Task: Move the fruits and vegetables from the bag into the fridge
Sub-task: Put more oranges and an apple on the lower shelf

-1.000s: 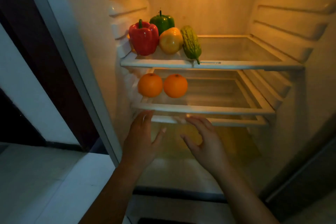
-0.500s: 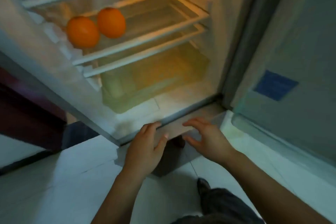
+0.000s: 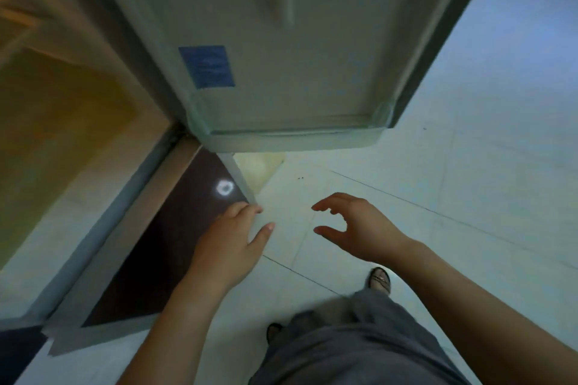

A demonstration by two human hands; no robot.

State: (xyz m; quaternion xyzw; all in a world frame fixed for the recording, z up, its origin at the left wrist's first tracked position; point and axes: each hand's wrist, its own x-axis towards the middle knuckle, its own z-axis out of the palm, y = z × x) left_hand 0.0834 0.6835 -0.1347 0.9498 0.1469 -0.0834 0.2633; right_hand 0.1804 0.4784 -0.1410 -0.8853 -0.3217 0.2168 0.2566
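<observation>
Head view: both hands empty
Spread: left hand [image 3: 231, 241], right hand [image 3: 366, 228]; fridge [image 3: 72, 122] at 10 o'clock, left nearer; bag unseen

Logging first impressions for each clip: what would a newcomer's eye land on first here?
The open fridge door fills the top centre, its pale inner side bearing a blue label. Below it, the left hand and right hand hover empty over the white tiled floor, fingers relaxed. A bright ring of light glints on the dark brown surface just above the left hand; no fruit or bag shows.
</observation>
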